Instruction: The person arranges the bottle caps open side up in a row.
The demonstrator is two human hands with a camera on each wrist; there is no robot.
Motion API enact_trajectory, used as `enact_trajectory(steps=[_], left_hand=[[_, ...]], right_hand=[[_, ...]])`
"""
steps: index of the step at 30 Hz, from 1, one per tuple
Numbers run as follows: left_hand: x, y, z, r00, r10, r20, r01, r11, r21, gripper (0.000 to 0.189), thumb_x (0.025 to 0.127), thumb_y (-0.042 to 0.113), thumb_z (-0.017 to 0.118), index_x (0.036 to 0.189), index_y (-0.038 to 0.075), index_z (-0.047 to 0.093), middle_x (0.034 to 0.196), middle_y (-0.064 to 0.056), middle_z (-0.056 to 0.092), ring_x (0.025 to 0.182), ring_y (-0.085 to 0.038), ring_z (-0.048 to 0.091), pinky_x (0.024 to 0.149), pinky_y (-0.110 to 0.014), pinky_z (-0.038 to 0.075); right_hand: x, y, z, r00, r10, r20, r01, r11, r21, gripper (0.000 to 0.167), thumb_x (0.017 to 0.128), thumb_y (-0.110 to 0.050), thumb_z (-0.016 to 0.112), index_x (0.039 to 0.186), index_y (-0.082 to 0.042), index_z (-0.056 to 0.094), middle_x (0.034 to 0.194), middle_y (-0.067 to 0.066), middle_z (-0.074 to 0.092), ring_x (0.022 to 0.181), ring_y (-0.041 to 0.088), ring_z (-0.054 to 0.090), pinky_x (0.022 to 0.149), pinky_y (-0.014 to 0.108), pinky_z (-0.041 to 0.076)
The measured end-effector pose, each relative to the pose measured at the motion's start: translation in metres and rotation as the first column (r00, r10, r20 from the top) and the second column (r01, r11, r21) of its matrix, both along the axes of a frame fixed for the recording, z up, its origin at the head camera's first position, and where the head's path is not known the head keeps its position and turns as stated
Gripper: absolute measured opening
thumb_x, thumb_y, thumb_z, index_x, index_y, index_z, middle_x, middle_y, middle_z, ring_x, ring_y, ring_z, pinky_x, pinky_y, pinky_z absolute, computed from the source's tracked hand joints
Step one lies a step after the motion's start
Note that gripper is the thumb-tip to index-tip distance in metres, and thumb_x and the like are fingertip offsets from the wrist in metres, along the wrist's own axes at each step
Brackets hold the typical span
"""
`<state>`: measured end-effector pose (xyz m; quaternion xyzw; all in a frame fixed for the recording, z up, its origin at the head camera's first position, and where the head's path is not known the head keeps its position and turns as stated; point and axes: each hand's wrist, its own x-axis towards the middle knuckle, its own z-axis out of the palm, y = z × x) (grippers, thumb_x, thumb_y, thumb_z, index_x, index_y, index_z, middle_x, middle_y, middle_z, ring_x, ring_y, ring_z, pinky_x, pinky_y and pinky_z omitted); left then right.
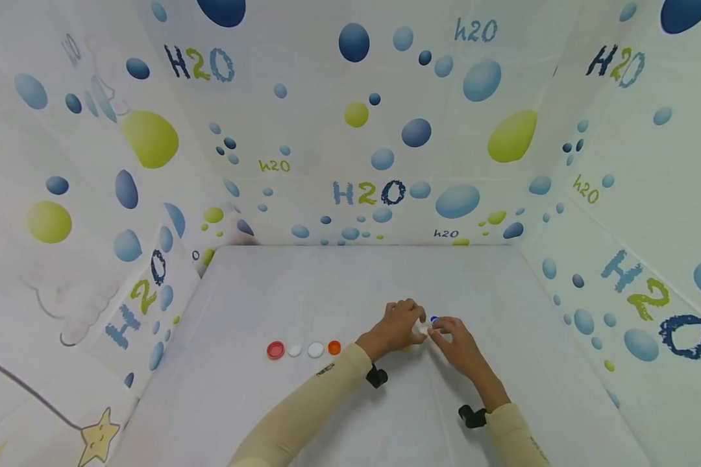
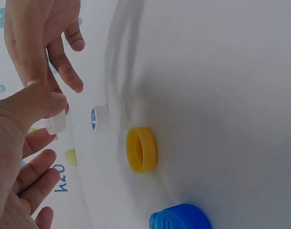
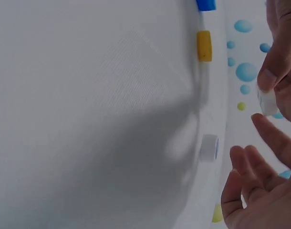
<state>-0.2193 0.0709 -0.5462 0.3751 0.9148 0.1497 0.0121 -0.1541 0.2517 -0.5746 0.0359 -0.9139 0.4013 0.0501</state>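
Note:
My left hand (image 1: 397, 327) pinches a small white, partly see-through cap (image 2: 56, 123) between thumb and finger, its other fingers spread. Facing it is my right hand (image 3: 267, 186), with a fingertip right at the cap's lower edge in the right wrist view and the remaining fingers loosely bent. Its thumb is hidden there. Beneath the hands, a white cap with a blue top (image 2: 100, 119) stands on the table. Beside it, a yellow cap (image 2: 142, 150) rests on its side edge in the left wrist view, and a blue cap (image 2: 181, 217) follows, partly cut off by the frame.
Left of the hands, a red cap (image 1: 275, 350), a white cap (image 1: 295, 350), another white cap (image 1: 315, 350) and an orange cap (image 1: 334, 347) form a row on the white table (image 1: 257, 292). Printed sheets (image 1: 304, 123) wall the table at its back and sides.

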Motion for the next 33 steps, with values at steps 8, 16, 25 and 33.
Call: enact_trajectory(steps=[8,16,25,33], left_hand=[[0.0,0.002,-0.004,1.0,-0.009,-0.001,0.008,0.998,-0.068,0.034,0.085,0.046,0.067,0.109,0.023,0.059,0.117,0.004,0.052,0.109,-0.014,0.05,0.099,-0.043,0.034],[0.006,0.004,-0.007,1.0,-0.011,-0.007,0.01,0.991,-0.135,0.039,0.084,0.052,0.065,0.109,0.022,0.061,0.116,0.005,0.052,0.111,-0.015,0.05,0.099,-0.041,0.034],[0.008,0.008,-0.021,1.0,0.006,-0.011,-0.007,0.984,-0.18,0.039,0.084,0.054,0.064,0.107,0.023,0.06,0.115,0.006,0.051,0.111,-0.013,0.049,0.098,-0.039,0.034],[0.01,0.012,-0.033,0.998,-0.001,-0.06,-0.013,0.972,-0.235,0.035,0.085,0.052,0.064,0.104,0.023,0.058,0.113,0.006,0.05,0.109,-0.013,0.049,0.099,-0.039,0.035]], right_hand=[[0.004,0.003,-0.01,0.976,0.131,-0.175,-0.108,0.985,0.134,0.034,0.087,-0.016,0.069,0.119,-0.006,0.062,0.128,0.02,0.05,0.119,0.036,0.05,0.095,0.054,0.042],[0.005,0.003,-0.017,0.982,0.134,-0.136,-0.1,0.968,0.228,0.035,0.086,-0.018,0.071,0.12,-0.014,0.062,0.122,0.01,0.053,0.116,0.031,0.053,0.091,0.053,0.044],[0.007,-0.002,-0.019,0.989,0.107,-0.103,-0.065,0.935,0.347,0.029,0.086,-0.021,0.071,0.114,-0.016,0.065,0.115,0.005,0.055,0.107,0.025,0.055,0.078,0.049,0.044],[0.008,-0.003,-0.024,0.994,0.077,-0.081,-0.039,0.916,0.399,0.029,0.083,-0.027,0.074,0.111,-0.02,0.067,0.112,0.005,0.056,0.104,0.024,0.056,0.074,0.048,0.041]])
